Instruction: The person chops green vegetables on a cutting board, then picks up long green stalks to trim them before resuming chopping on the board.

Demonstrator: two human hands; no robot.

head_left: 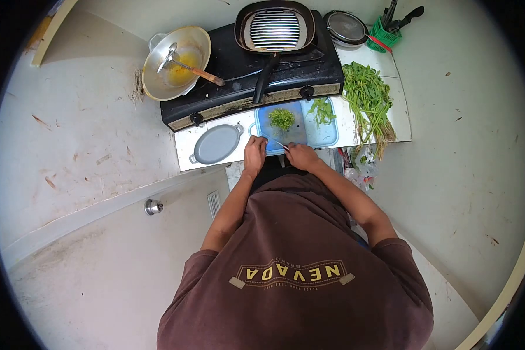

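Observation:
A blue cutting board lies at the front of the counter, with a small heap of chopped greens on it. My right hand is wrapped round the handle of a knife, whose blade points left and away across the near part of the board. At the board's near left corner, my left hand has its fingers closed close to the knife's tip. What lies under those fingers is too small to make out. Several loose green leaves rest in the light blue tray on the right.
A gray oval plate sits left of the board. Behind stands a black gas stove bearing a wok with a ladle and a grill pan. Leafy greens with roots, strainers and a green basket are to the right.

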